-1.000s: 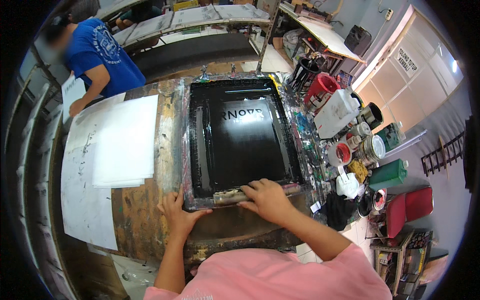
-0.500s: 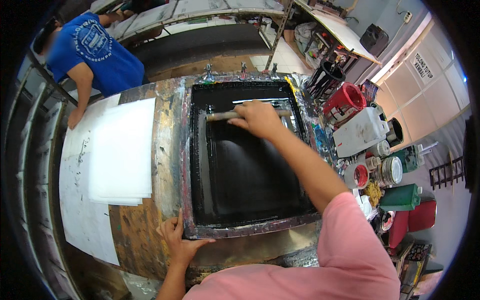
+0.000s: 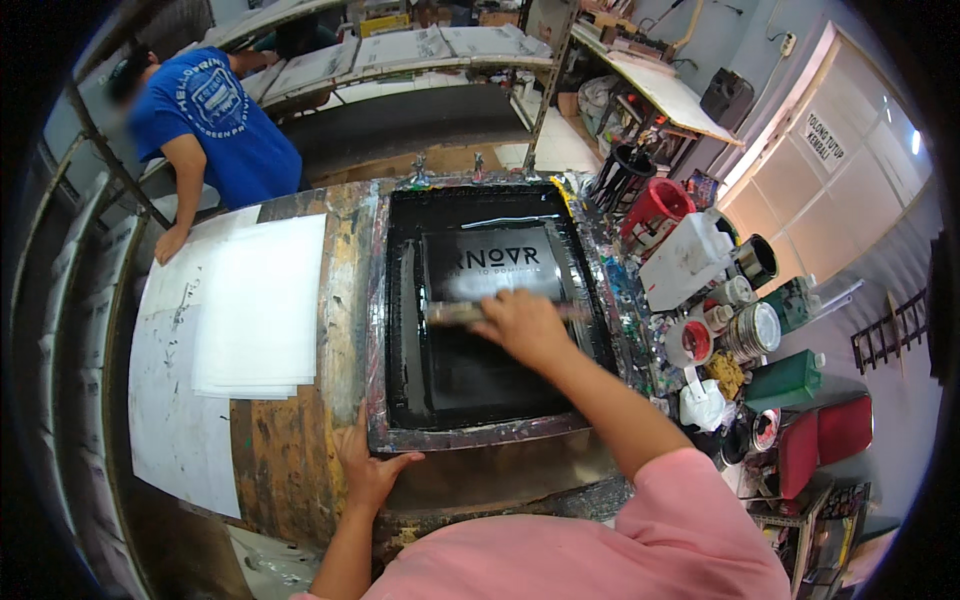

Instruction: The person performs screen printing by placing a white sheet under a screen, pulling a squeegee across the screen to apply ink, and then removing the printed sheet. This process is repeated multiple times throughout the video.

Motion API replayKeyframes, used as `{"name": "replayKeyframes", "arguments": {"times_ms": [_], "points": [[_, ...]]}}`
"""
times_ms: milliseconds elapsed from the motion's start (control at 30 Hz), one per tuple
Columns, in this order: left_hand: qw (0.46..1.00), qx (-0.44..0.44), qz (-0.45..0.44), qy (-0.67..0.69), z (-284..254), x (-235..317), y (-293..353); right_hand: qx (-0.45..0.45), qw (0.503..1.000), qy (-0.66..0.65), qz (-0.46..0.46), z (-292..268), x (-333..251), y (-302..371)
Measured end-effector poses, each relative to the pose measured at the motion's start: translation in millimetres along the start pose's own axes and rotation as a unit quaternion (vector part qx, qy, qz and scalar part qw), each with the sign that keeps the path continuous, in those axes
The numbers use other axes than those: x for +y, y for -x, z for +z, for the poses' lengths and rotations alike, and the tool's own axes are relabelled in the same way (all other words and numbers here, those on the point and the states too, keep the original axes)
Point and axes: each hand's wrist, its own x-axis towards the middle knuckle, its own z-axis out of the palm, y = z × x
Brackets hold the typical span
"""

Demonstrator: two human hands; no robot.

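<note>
stained wooden table (image 3: 270,450) | framed screen (image 3: 490,380), white sheets (image 3: 258,305) atop | red chair (image 3: 842,430) rightward

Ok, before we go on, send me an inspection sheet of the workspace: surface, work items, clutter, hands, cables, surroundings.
Surface: table, stained wood, white sheets stacked left of the frame.
Work items: frame lies flat with black ink inside; squeegee crosses it, blurred.
Clutter: red bucket, white jug, green jug and yellow sponge, right of the frame.
Hands: left hand at the frame's near left corner, thumb spread; right hand grips the squeegee.
Cables: thin cord by the wall socket; its run is unclear.
Surroundings: co-worker at far left, red chair at right.
</note>
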Motion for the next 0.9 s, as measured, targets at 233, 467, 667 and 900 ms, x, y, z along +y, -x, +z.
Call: {"name": "replayKeyframes", "arguments": {"times_ms": [233,467,667,900], "points": [[0.947,0.052,-0.063,0.310,-11,59,-24,-0.050,0.998,-0.047,0.016,-143,-87,71],[0.841,0.276,0.196,0.422,-4,89,-163,0.224,0.972,0.068,-0.021,-236,-63,-40],[0.992,0.052,0.047,0.108,87,4,-280,0.279,0.958,0.056,-0.032,-259,-40,-94],[0.975,0.074,0.199,-0.064,146,-39,-324,0.291,0.956,0.022,-0.025,-268,-31,-111]]}}
